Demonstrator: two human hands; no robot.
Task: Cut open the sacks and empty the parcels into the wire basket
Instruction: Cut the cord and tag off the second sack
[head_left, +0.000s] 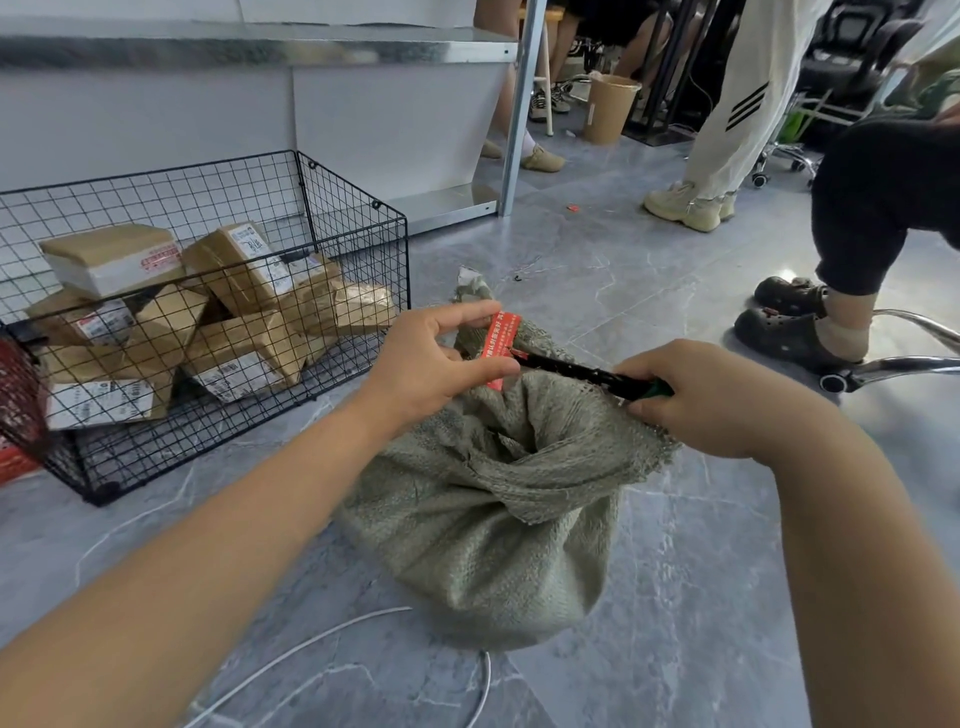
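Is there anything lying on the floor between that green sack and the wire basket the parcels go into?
Nothing visible does: only bare floor lies between the sack and the wire basket, open-topped and already holding parcels. The left hand pinches a red tag at the sack's neck; the right hand grips a black cutter.

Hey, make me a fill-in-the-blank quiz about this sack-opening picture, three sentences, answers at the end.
1. The left hand pinches the ____ tag on the woven sack.
2. The right hand grips a black cutting tool whose tip points at that ____.
3. As the camera sees it, the wire basket, holding cardboard parcels, stands on the sack's ____ side.

Answers: red; tag; left.
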